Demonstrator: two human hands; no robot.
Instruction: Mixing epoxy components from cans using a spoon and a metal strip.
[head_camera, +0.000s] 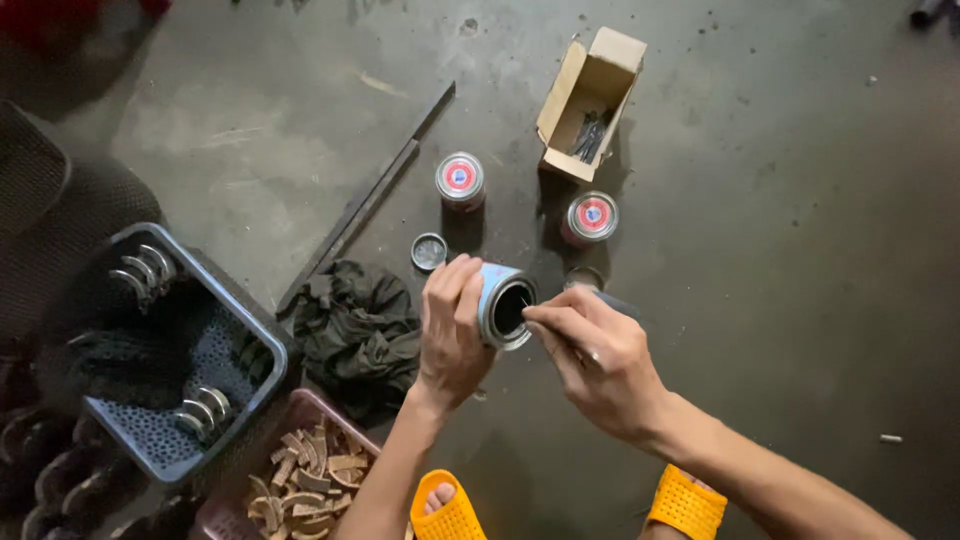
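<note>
A grey crate (240, 305) sat left, a dark rag (355, 330) beside it. Over the floor (800, 250), the left hand (450, 330) was wrapped around an open tin (505, 305), tilted with its mouth facing right. The right hand (600, 360), just beside that mouth, pinched a thin tool (528, 300) pointing in.

Open can (505, 305) interior dark; thin tool in right hand (600, 360) mostly hidden.
</note>
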